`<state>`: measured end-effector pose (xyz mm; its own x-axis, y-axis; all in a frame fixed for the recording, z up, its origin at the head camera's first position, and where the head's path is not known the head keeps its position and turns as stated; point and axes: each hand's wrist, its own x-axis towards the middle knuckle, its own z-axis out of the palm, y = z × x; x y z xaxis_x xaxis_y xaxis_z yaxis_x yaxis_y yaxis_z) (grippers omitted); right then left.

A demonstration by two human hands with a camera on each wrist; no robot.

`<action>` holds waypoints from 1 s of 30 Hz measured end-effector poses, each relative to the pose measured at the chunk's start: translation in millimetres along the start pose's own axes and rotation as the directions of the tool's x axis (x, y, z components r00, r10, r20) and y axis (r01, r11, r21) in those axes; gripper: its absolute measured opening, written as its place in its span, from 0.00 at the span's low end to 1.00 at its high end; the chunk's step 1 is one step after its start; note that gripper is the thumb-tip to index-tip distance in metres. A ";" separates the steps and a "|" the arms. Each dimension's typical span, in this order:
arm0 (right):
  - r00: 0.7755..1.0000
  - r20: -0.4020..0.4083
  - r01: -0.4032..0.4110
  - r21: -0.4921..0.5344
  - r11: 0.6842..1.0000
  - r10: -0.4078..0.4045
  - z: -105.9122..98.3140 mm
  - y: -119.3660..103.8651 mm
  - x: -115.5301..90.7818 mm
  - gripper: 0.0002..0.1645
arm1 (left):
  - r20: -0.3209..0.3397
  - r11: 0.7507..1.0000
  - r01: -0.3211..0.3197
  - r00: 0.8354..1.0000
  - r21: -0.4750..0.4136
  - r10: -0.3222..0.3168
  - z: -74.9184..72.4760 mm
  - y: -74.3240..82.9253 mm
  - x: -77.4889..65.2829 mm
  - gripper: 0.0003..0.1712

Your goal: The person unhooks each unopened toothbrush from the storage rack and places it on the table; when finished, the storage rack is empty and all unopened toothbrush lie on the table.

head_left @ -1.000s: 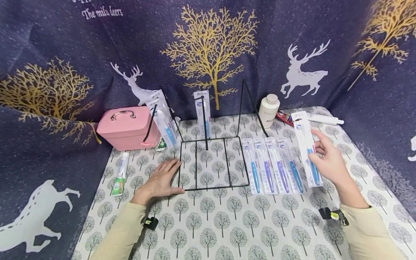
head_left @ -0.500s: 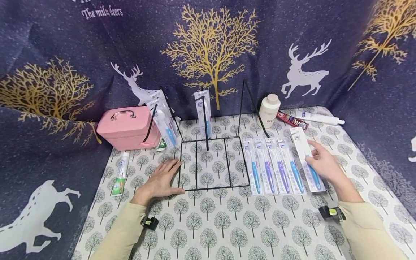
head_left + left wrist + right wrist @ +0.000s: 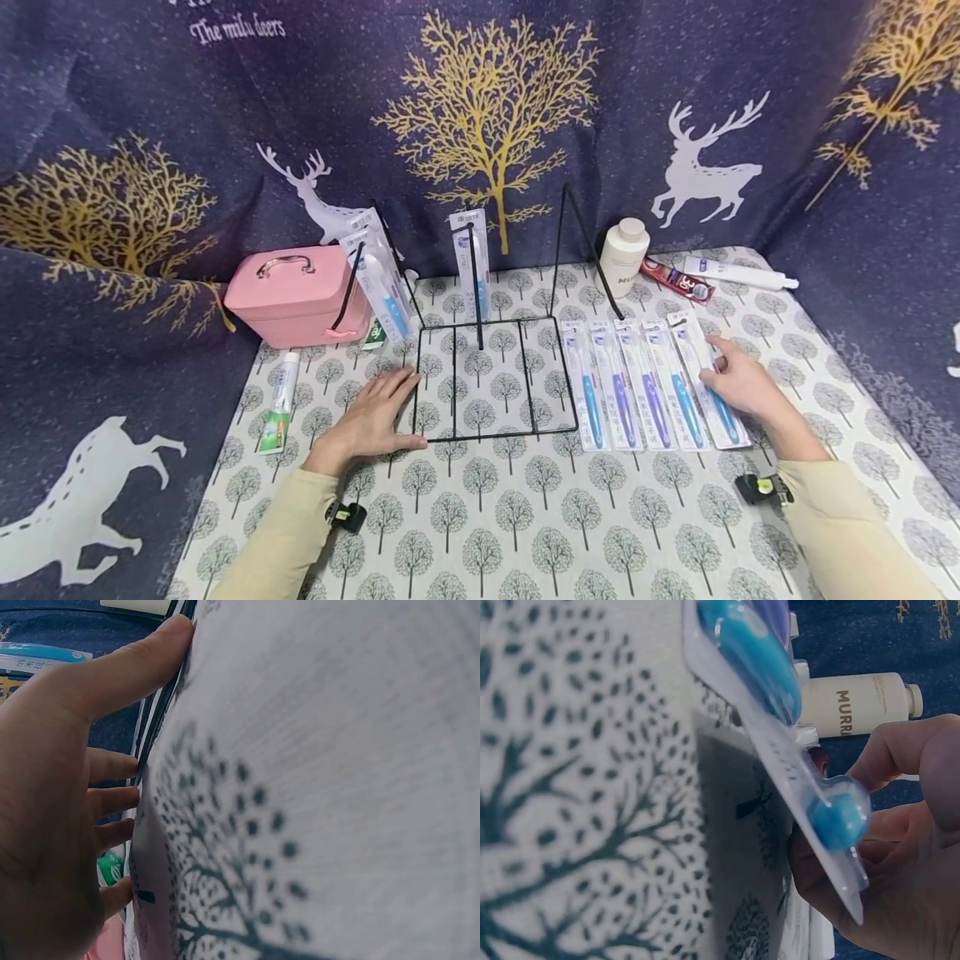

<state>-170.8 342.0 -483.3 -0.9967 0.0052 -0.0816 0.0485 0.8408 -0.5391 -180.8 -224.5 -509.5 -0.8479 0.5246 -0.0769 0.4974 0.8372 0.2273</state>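
Note:
My right hand pinches the edges of a packaged toothbrush with a blue handle, at the right end of a row of packaged toothbrushes with blue and purple handles. In the right wrist view this blister pack stands tilted, one edge close to the cloth. My left hand lies with fingers extended at the left side of a black wire rack, thumb by its front corner. Packaged toothbrushes hang on the rack's left hook and middle hook; the right hook holds nothing.
A pink case stands at the back left, with a green-and-white toothpaste tube in front of it. At the back right are a white bottle, a red tube and a white tube. A patterned curtain hangs behind.
My right hand has lowered the blue-handled packaged toothbrush toward the table and shifted it left, up against the end of the row. My left hand has stayed in place.

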 end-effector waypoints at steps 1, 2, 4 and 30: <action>1.000 0.007 -0.003 0.000 1.000 0.003 0.7 0.8 -0.2 0.41 | 0.001 1.000 0.000 1.000 0.001 0.000 -0.2 0.1 -0.1 0.63; 1.000 0.013 -0.007 0.003 1.000 0.007 1.4 1.5 -0.3 0.41 | 0.001 1.000 -0.002 1.000 0.005 0.002 -0.3 0.2 -0.1 0.63; 1.000 0.023 -0.016 0.005 1.000 0.016 2.6 2.6 -0.5 0.41 | 0.000 1.000 -0.004 1.000 0.006 0.004 -0.4 0.2 0.1 0.63; 0.998 0.061 0.006 -0.238 0.971 0.009 -7.8 -7.5 -4.2 0.30 | -0.007 1.000 -0.005 1.000 0.004 0.005 3.1 -2.5 -0.4 0.64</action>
<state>-167.5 339.9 -472.4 -0.9903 -0.0200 -0.1375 0.0259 0.9456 -0.3242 -181.2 -226.3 -513.1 -0.8467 0.5276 -0.0691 0.5022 0.8353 0.2237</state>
